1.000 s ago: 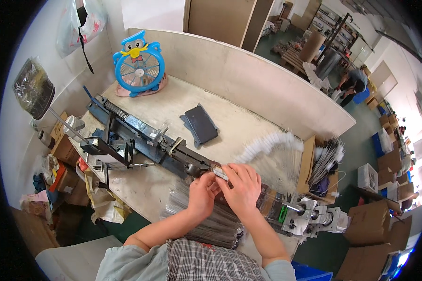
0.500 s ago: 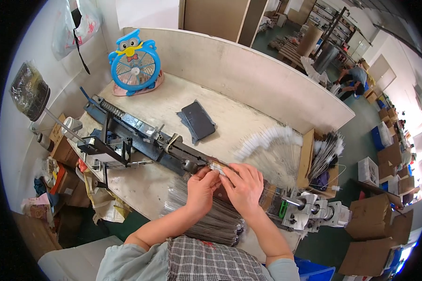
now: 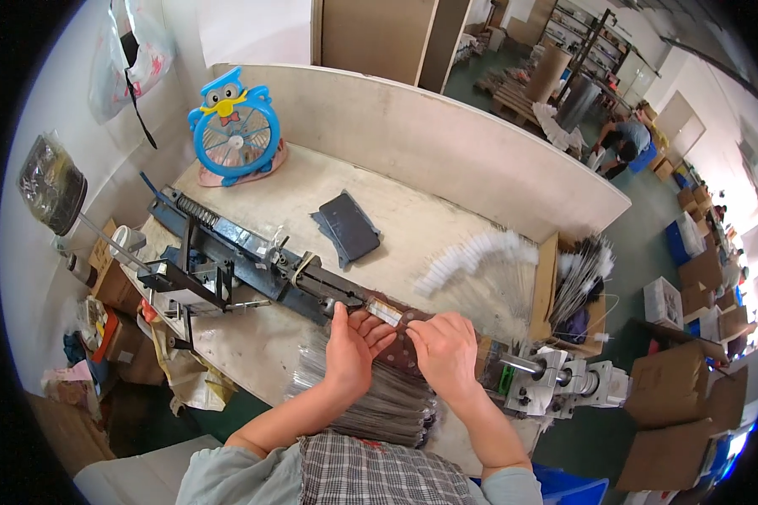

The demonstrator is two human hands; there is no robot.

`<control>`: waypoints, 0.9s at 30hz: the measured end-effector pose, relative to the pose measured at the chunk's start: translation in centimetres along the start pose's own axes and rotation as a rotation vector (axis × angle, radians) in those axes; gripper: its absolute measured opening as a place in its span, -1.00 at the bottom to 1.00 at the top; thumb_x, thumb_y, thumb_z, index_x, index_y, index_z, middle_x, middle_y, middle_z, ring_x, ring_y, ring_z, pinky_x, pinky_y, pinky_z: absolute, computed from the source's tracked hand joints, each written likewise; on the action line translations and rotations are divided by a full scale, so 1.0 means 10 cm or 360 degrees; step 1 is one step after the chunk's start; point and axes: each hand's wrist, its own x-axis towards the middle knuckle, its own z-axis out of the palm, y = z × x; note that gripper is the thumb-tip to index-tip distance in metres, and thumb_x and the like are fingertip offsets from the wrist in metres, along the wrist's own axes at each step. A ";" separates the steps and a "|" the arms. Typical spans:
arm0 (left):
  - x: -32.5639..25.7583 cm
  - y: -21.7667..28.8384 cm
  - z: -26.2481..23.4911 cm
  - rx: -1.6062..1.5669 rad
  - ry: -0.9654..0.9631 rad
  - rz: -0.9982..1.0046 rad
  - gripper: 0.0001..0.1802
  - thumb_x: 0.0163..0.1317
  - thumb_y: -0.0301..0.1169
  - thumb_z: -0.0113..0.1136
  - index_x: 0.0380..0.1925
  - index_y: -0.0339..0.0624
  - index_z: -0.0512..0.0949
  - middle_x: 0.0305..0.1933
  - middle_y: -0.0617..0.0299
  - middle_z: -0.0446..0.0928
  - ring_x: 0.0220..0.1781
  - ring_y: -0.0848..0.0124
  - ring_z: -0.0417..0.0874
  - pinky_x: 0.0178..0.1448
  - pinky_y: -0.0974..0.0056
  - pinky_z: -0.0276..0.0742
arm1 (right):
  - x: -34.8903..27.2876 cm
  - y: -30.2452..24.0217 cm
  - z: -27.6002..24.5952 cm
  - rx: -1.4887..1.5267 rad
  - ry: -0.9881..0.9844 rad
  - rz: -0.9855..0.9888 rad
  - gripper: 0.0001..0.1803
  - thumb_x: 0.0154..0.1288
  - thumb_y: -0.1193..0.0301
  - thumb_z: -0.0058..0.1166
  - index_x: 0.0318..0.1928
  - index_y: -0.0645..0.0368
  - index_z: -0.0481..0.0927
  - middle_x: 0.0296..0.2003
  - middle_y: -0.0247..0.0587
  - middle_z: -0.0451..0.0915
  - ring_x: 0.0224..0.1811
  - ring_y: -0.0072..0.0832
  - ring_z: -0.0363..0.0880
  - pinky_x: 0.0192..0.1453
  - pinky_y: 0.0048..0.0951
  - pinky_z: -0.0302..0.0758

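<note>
My left hand [image 3: 351, 347] is turned palm up beside the near end of a long dark metal fixture [image 3: 265, 263]. Its thumb stands away from the loosely curled fingers, and nothing shows in the palm. My right hand [image 3: 448, 353] is closed in a pinch just right of the fixture's end; whatever the fingers hold is too small to make out. Between the hands, a small white-and-brown strip [image 3: 385, 312] lies at the end of the fixture, near my left fingertips. Thin metal wires [image 3: 366, 396] lie in a thick bundle below my hands.
White-tipped wire brushes [image 3: 480, 261] are fanned out at right, by a cardboard box [image 3: 547, 282] of more. A metal clamp unit [image 3: 556, 383] sits at the right edge. Behind are a dark flat pad [image 3: 348, 229] and a blue fan [image 3: 236, 139]. Another person [image 3: 623, 143] bends far off.
My hands have moved apart. The left has opened from its pinch and turned palm up, while the right has shifted slightly right and down, off the strip, its fingers pinched.
</note>
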 end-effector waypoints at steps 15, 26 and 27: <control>-0.24 0.44 -0.60 0.0822 0.0048 -0.0086 -0.44 0.30 -0.12 0.04 0.17 -0.25 0.26 0.15 0.12 0.42 0.18 0.32 0.44 0.05 0.22 0.43 | -0.69 0.21 -0.25 0.0358 -0.0196 0.0139 -0.87 0.11 0.37 0.19 -0.30 0.08 0.65 -0.48 -0.35 0.62 -0.49 -0.39 0.56 -0.47 -0.43 0.47; -0.44 2.23 -3.31 0.0130 0.1496 0.0934 -0.57 0.07 0.05 0.28 -0.27 -0.04 0.55 -0.40 0.38 0.56 -0.38 0.56 0.54 -0.39 0.53 0.39 | -0.79 0.22 -0.25 0.0255 -0.1113 0.0385 -0.83 0.19 0.26 0.06 -0.38 0.03 0.64 -0.39 -0.33 0.56 -0.33 -0.27 0.59 -0.31 -0.26 0.50; -0.44 2.27 -3.38 0.0092 0.1487 0.0960 -0.58 0.04 0.01 0.34 -0.32 -0.08 0.54 -0.46 0.37 0.57 -0.47 0.56 0.56 -0.42 0.53 0.42 | -0.80 0.23 -0.25 0.0251 -0.1105 0.0414 -0.84 0.20 0.27 0.04 -0.36 0.04 0.63 -0.39 -0.31 0.57 -0.33 -0.25 0.59 -0.30 -0.24 0.50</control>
